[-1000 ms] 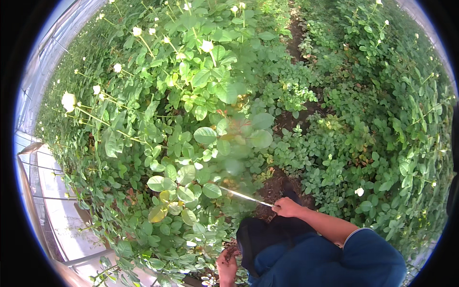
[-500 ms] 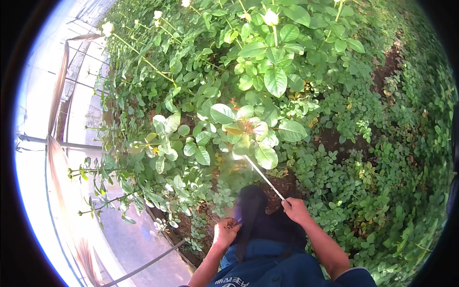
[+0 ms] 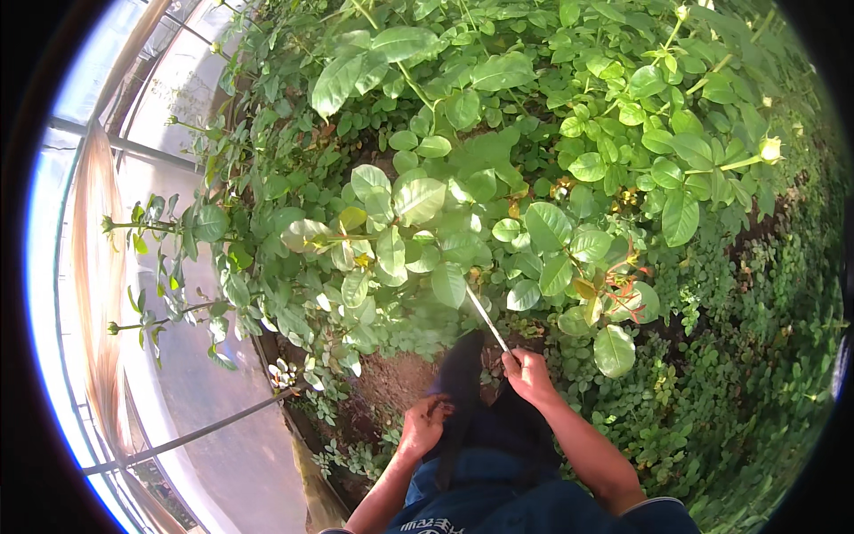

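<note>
My right hand [image 3: 531, 376] is closed around the near end of a thin, pale spray wand [image 3: 487, 318]. The wand slants forward and left, its far end reaching in among the rose leaves [image 3: 447, 283]. A faint whitish haze hangs over the foliage just left of that end. Low in front of my dark trousers [image 3: 463, 378], my left hand [image 3: 427, 420] has curled fingers with dark smudges on them. Whatever it may hold is hidden. A rose shoot with reddish young leaves [image 3: 628, 289] leans out beyond my right hand.
Dense rose bushes spread ahead and to the right, with a pale bud [image 3: 770, 151] at far right. On the left stands a plastic-sheet wall [image 3: 209, 392] with a metal bar [image 3: 213, 433] and a hanging bundle of film [image 3: 100, 267]. Brown soil [image 3: 391, 383] shows near my leg.
The view has shifted, so the reddish shoot now lies right of the wand instead of at its end. My right hand sits slightly further left and forward; my left hand stays low.
</note>
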`<action>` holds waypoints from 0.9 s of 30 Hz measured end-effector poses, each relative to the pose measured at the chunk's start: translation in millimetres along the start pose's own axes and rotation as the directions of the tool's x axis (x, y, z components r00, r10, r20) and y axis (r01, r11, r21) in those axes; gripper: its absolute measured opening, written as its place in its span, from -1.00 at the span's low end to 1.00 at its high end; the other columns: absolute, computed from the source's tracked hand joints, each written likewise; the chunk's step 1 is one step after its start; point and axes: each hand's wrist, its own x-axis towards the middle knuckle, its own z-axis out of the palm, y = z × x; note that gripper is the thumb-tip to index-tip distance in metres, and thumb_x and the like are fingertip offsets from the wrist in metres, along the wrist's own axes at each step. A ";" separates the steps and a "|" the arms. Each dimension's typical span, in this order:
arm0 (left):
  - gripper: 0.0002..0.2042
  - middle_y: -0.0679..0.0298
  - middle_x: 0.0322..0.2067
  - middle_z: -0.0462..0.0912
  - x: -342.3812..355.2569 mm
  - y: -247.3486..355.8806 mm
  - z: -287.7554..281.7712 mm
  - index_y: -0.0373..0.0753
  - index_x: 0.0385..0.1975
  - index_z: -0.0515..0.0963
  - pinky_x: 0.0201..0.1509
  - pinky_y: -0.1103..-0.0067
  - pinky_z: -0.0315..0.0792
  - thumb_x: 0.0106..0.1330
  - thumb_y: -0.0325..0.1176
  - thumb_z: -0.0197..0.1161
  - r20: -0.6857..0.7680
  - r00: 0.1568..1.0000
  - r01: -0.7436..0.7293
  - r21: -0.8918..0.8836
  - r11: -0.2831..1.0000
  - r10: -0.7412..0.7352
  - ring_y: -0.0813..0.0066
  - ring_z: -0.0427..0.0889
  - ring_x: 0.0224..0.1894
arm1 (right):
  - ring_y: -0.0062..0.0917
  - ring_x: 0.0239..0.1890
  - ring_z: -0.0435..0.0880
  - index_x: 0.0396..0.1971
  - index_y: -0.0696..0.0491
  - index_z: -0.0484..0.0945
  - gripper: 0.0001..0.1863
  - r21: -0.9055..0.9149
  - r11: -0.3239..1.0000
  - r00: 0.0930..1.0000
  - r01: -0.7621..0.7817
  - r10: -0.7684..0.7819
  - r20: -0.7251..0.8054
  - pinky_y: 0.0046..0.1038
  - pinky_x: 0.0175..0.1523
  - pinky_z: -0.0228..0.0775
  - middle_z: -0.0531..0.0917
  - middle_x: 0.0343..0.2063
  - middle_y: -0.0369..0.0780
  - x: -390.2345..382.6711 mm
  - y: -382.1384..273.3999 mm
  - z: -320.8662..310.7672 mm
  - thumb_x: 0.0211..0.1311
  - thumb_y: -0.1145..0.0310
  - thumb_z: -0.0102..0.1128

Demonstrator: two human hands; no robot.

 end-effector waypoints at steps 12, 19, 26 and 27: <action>-0.79 0.14 -0.23 0.66 74.7 97.9 -0.8 -0.45 -0.08 0.50 -0.05 0.62 0.48 0.36 -0.54 0.04 -0.030 0.975 -0.221 -0.158 0.962 0.219 0.51 0.63 -0.16 | -0.79 -0.66 0.30 -0.39 0.15 0.58 -0.78 0.522 0.841 0.977 -0.144 0.203 -0.059 -0.70 -0.63 0.07 0.46 -0.64 -0.40 139.9 -127.9 -4.9 0.32 0.28 0.13; -0.78 0.06 -0.29 0.67 142.6 147.5 -39.3 -0.41 -0.10 0.54 -0.17 0.62 0.48 0.30 -0.51 0.14 0.166 0.950 -0.232 -0.189 0.954 0.263 0.54 0.63 -0.26 | -0.82 -0.73 0.20 -0.28 0.19 0.56 -0.73 0.653 0.752 0.930 -0.090 0.298 -0.215 -0.70 -0.67 -0.03 0.42 -0.62 -0.38 154.0 -159.1 6.9 0.31 0.24 0.16; -0.80 0.01 -0.33 0.66 173.3 175.9 -103.7 -0.37 -0.14 0.56 -0.22 0.55 0.52 0.26 -0.47 0.20 0.269 0.945 -0.170 -0.080 0.982 0.186 0.38 0.68 -0.29 | -0.81 -0.72 0.18 -0.30 0.15 0.54 -0.74 0.554 0.803 0.742 -0.219 0.506 -0.441 -0.67 -0.67 -0.07 0.38 -0.64 -0.40 159.6 -173.4 18.8 0.32 0.22 0.14; -0.80 0.02 -0.32 0.67 174.4 178.7 -110.6 -0.37 -0.14 0.56 -0.21 0.56 0.52 0.26 -0.48 0.19 0.274 0.944 -0.165 -0.100 0.981 0.186 0.38 0.69 -0.27 | -0.81 -0.72 0.18 -0.30 0.15 0.55 -0.74 0.552 0.805 0.725 -0.217 0.512 -0.461 -0.68 -0.67 -0.07 0.38 -0.65 -0.40 158.7 -168.6 21.9 0.33 0.23 0.13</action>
